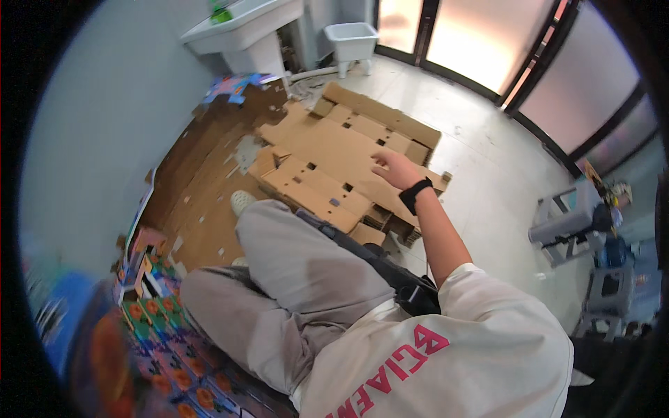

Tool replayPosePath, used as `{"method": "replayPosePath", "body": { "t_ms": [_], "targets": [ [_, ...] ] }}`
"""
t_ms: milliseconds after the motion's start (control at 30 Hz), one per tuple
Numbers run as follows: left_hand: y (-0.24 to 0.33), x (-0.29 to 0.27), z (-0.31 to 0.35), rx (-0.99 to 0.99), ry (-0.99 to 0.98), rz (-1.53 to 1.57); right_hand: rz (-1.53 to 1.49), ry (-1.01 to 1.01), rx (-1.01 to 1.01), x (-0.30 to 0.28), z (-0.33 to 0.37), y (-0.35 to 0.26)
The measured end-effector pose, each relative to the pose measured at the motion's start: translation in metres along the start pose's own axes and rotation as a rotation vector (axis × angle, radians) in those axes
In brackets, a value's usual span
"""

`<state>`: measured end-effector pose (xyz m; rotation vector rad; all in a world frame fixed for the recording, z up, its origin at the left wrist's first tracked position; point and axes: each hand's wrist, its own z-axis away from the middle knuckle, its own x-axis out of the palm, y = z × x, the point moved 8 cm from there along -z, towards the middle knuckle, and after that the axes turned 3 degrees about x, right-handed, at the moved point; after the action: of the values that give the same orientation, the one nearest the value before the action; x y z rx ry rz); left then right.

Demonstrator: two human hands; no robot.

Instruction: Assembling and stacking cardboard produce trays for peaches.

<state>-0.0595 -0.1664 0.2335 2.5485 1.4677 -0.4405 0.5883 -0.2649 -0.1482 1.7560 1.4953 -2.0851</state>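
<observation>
Right hand (391,169), fingers loosely apart, over cardboard (331,145) mid-frame; left hand unseen, can't tell. Pink lettering (389,373) on shirt (488,348), bottom.

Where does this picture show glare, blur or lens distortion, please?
Head view: the frosted door panel glows nearly white; a blue shape at lower left is smeared; the dark door frame bows overall; the flattened cardboard is fairly clear.
</observation>
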Motion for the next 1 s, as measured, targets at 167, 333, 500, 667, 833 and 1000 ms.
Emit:
{"method": "replayPosePath", "body": {
  "t_ms": [167, 333, 500, 667, 833, 1000],
  "targets": [
    [0.087, 0.118, 0.05, 0.276, -0.501, 0.209, -0.296, 0.288, -0.413, -0.114, 0.033, -0.138],
    [0.136, 0.158, 0.123, 0.259, -0.836, 0.437, -0.459, 0.106, -0.627, -0.113, 0.107, -0.247],
    [0.151, 0.153, 0.166, 0.412, -0.867, 0.386, -0.061, -0.175, -1.068, -0.026, 0.195, -0.273],
    [0.129, 0.141, 0.187, 0.377, -0.856, 0.537, -0.081, -0.243, -1.063, 0.007, 0.189, -0.264],
    [0.053, 0.126, 0.162, 0.396, -0.898, 0.418, 0.033, -0.219, -1.094, -0.005, 0.212, -0.287],
    [0.032, 0.108, 0.184, 0.309, -0.852, 0.537, 0.04, -0.177, -1.165, -0.01, 0.233, -0.298]
  ]
}}
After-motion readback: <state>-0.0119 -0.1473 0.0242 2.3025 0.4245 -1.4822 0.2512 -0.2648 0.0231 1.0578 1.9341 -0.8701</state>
